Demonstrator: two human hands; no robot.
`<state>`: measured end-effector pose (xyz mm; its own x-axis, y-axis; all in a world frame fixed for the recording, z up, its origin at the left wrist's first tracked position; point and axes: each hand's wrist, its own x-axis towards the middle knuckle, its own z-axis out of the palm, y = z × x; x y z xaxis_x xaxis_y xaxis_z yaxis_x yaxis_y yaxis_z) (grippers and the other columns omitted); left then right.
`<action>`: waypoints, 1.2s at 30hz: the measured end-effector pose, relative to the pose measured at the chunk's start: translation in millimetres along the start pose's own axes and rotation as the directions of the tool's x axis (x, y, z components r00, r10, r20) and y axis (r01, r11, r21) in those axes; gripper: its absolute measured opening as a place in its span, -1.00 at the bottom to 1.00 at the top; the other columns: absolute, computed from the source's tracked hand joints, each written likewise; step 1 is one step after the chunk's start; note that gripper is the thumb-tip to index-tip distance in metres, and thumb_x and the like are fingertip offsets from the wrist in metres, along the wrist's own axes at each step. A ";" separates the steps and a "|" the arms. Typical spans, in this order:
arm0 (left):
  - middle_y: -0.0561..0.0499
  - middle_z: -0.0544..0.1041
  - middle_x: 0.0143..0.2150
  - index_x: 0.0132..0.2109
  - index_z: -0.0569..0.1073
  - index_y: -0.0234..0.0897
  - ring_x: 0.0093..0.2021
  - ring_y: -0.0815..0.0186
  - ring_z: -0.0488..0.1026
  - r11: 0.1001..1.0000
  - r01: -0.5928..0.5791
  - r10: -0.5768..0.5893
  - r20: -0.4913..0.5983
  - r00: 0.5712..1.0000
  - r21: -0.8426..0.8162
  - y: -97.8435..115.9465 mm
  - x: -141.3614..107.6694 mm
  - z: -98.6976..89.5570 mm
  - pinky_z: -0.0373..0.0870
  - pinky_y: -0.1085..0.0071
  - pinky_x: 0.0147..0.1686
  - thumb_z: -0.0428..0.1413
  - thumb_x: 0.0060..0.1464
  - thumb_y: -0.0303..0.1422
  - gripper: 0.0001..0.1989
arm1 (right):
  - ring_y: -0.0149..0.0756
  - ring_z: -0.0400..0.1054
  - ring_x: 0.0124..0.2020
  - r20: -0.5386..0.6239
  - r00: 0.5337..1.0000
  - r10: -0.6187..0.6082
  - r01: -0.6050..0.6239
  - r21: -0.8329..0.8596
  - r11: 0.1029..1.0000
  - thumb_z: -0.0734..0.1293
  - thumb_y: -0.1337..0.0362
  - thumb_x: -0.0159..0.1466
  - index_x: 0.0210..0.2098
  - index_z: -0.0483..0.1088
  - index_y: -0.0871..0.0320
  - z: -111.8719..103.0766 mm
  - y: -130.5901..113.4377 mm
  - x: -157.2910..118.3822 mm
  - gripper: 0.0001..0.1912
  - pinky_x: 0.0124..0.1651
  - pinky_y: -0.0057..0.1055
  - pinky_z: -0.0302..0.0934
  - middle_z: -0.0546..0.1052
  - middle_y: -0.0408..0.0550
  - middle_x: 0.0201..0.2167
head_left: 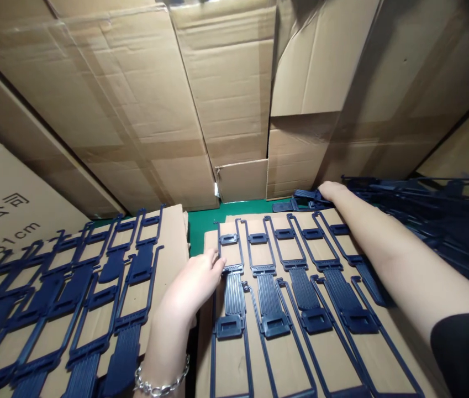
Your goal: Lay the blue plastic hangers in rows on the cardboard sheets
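Observation:
Dark blue plastic frames (275,323), each with a ribbed tongue and a slotted cross piece, lie in rows on a cardboard sheet (234,356). At the sheet's left edge, my left hand (195,279) has its loosely bent fingers at the side of the far-left frame (229,240), seemingly touching it. My right hand (333,190) reaches over the sheet to the far edge, beside a loose blue plastic piece (306,198). Its fingers are hidden, so whether it grips that piece does not show.
To the left, a second cardboard surface (172,226) carries more blue frames (135,276). A tangled heap of dark plastic parts (428,221) lies on the right. Large cardboard boxes (234,83) form a wall behind the green surface (205,221).

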<state>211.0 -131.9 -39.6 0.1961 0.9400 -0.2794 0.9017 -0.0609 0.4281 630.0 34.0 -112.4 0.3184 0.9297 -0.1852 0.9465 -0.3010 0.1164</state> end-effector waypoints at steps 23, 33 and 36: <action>-0.26 0.34 0.15 0.18 0.28 -0.32 0.14 0.03 0.27 0.999 -0.035 0.035 -0.049 0.998 0.008 3.6 -12.0 -9.3 0.21 0.18 0.00 -0.21 0.17 -0.17 -0.48 | -0.04 0.37 -0.16 -0.630 0.777 0.013 0.145 0.199 0.969 0.19 0.27 0.19 -0.24 0.45 0.29 -124.9 51.1 -75.1 -0.71 -0.21 -0.37 0.20 0.52 0.17 -0.25; -0.19 0.48 -0.02 0.00 0.42 -0.25 -0.02 0.07 0.41 0.972 -0.214 0.200 -0.137 0.970 -0.095 1.6 -30.3 -19.3 0.30 0.23 -0.12 -0.17 0.14 -0.16 -0.56 | -0.24 0.38 -0.27 -0.620 0.752 -0.223 0.415 0.182 0.891 0.27 0.35 0.09 -0.36 0.43 0.22 -199.7 -19.2 -178.8 -0.86 -0.22 -0.47 0.21 0.51 -0.06 -0.37; -0.14 0.50 -0.08 0.02 0.40 -0.27 -0.06 0.13 0.42 0.916 -0.369 0.336 -0.204 0.920 -0.155 10.1 -32.4 -16.0 0.30 0.26 -0.08 -0.12 0.13 -0.18 -0.58 | -0.37 0.32 -0.37 -0.569 0.742 -0.354 0.558 0.232 0.797 0.31 0.38 0.05 -0.42 0.38 0.25 -215.0 -41.4 -218.2 -0.92 -0.29 -0.51 0.20 0.45 -0.12 -0.46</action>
<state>207.6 -157.6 -12.5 0.4044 0.9125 0.0622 0.6941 -0.3505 0.6288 510.0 -110.7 133.0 -0.1281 0.9173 0.3771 0.9441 0.2293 -0.2370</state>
